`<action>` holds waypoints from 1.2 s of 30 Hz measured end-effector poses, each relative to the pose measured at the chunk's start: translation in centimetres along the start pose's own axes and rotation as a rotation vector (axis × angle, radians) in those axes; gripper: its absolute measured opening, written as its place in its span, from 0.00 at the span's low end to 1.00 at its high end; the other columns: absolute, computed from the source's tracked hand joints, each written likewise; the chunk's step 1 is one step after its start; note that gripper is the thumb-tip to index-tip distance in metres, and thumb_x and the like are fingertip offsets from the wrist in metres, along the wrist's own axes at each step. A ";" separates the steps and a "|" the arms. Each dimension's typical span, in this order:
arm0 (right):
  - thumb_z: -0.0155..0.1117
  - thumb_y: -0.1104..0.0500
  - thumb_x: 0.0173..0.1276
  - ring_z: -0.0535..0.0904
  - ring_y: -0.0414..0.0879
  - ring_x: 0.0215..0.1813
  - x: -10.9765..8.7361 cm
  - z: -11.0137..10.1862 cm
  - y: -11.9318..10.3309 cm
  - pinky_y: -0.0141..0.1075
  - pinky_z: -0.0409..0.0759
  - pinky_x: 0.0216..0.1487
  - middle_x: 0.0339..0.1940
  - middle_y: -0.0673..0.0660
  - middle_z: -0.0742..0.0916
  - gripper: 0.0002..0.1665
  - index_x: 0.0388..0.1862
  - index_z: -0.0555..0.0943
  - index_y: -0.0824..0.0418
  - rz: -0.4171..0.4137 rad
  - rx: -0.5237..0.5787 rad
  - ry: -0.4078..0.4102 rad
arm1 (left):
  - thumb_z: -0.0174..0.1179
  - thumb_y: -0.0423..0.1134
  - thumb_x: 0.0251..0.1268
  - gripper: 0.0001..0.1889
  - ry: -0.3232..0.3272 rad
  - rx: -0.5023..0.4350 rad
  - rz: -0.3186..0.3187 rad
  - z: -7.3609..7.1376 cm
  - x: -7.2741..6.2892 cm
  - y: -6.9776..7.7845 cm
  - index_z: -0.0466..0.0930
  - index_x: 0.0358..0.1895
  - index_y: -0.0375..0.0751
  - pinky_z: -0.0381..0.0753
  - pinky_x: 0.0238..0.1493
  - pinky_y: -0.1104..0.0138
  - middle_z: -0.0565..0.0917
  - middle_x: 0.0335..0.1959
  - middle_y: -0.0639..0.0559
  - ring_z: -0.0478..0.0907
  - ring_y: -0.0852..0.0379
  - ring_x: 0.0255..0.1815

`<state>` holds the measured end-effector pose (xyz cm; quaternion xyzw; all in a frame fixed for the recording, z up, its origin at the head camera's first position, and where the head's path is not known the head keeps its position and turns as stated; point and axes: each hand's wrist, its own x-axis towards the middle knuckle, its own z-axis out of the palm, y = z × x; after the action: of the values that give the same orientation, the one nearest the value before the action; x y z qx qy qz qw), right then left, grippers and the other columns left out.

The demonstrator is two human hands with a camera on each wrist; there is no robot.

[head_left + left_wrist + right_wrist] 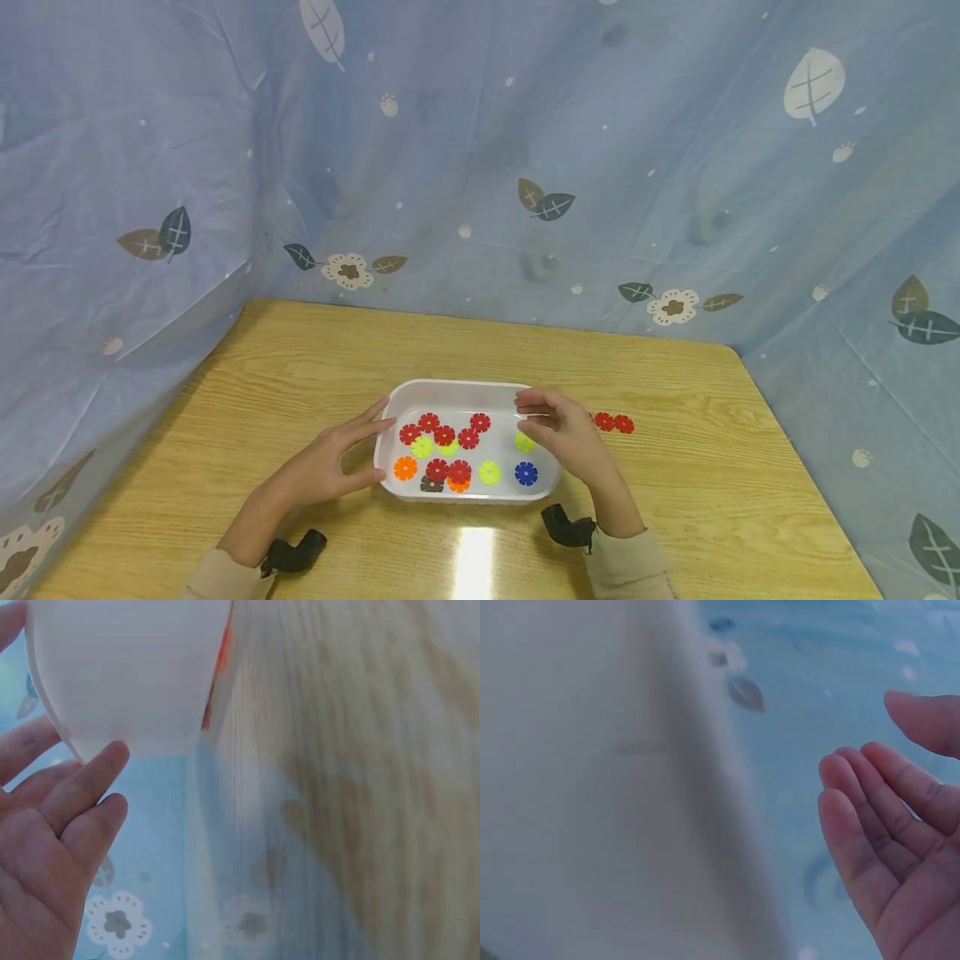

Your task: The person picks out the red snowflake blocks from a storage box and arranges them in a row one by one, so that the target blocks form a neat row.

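At the near edge, black pieces (296,552), hard to make out, are sitting by both cuffs (624,567). On the wooden table (322,350), a white plastic tray (465,498) is lying between the hands, its long axis running left to right. The left hand (322,467) is touching its left end, fingers spread. The right hand (572,437) is hovering open above the right end, partly hiding it. Inside, notched discs (527,473) are overlapping. Farther right, red discs (623,424) are peeking past that hand. Beyond, patterned blue fabric (450,150) is hanging.
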<state>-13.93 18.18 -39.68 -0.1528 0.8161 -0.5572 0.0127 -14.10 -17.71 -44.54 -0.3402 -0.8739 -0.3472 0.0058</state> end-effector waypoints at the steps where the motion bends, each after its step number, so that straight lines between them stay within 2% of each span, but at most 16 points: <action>1: 0.65 0.65 0.63 0.79 0.58 0.54 0.1 0.5 0.0 0.33 0.79 0.55 0.51 0.64 0.83 0.21 0.55 0.76 0.68 0.003 0.013 -0.017 | 0.66 0.49 0.57 0.34 -0.001 -0.001 -0.001 0.0 0.0 0.0 0.69 0.67 0.41 0.71 0.59 0.43 0.56 0.75 0.45 0.62 0.41 0.70; 3: 0.65 0.66 0.63 0.78 0.59 0.55 0.2 1.4 0.1 0.35 0.79 0.56 0.52 0.63 0.82 0.21 0.55 0.76 0.66 0.001 0.021 -0.054 | 0.66 0.48 0.57 0.34 -0.001 -0.003 -0.001 0.0 0.0 0.0 0.69 0.66 0.41 0.71 0.59 0.43 0.56 0.75 0.45 0.62 0.41 0.70; 9: 0.63 0.66 0.63 0.78 0.62 0.55 0.5 3.9 0.6 0.43 0.79 0.57 0.53 0.69 0.81 0.21 0.55 0.75 0.70 -0.010 0.026 -0.163 | 0.66 0.46 0.56 0.34 0.000 -0.011 -0.002 0.1 0.0 0.1 0.69 0.66 0.41 0.71 0.59 0.43 0.57 0.75 0.44 0.62 0.40 0.70; 19: 0.62 0.70 0.62 0.80 0.58 0.52 1.2 6.2 1.4 0.40 0.80 0.54 0.49 0.65 0.84 0.17 0.51 0.78 0.70 0.024 -0.021 -0.287 | 0.66 0.47 0.57 0.33 -0.003 -0.019 -0.019 0.2 -0.1 0.1 0.69 0.66 0.41 0.70 0.60 0.42 0.56 0.75 0.45 0.62 0.39 0.70; 25: 0.63 0.69 0.61 0.80 0.55 0.52 1.6 6.7 1.2 0.44 0.80 0.55 0.48 0.61 0.84 0.16 0.50 0.79 0.68 0.031 -0.130 -0.365 | 0.65 0.49 0.57 0.33 -0.009 -0.020 -0.031 0.1 0.0 0.1 0.69 0.67 0.43 0.70 0.60 0.42 0.56 0.75 0.46 0.61 0.40 0.71; 30: 0.65 0.69 0.59 0.80 0.50 0.50 2.0 7.0 1.3 0.38 0.80 0.53 0.46 0.57 0.85 0.16 0.48 0.80 0.65 0.048 -0.238 -0.408 | 0.65 0.49 0.57 0.34 -0.010 -0.012 -0.026 0.0 0.1 0.1 0.69 0.67 0.43 0.70 0.60 0.43 0.56 0.75 0.46 0.61 0.41 0.71; 36: 0.68 0.66 0.58 0.78 0.40 0.42 2.2 7.7 1.5 0.32 0.79 0.49 0.41 0.48 0.85 0.15 0.46 0.82 0.59 0.080 -0.389 -0.446 | 0.65 0.49 0.57 0.34 -0.010 -0.010 -0.023 -0.1 0.0 0.1 0.69 0.67 0.41 0.70 0.60 0.43 0.56 0.75 0.46 0.61 0.41 0.71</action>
<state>-14.89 11.15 -43.68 -0.2388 0.8900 -0.3422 0.1840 -14.09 -17.71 -44.34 -0.3320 -0.8761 -0.3497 -0.0042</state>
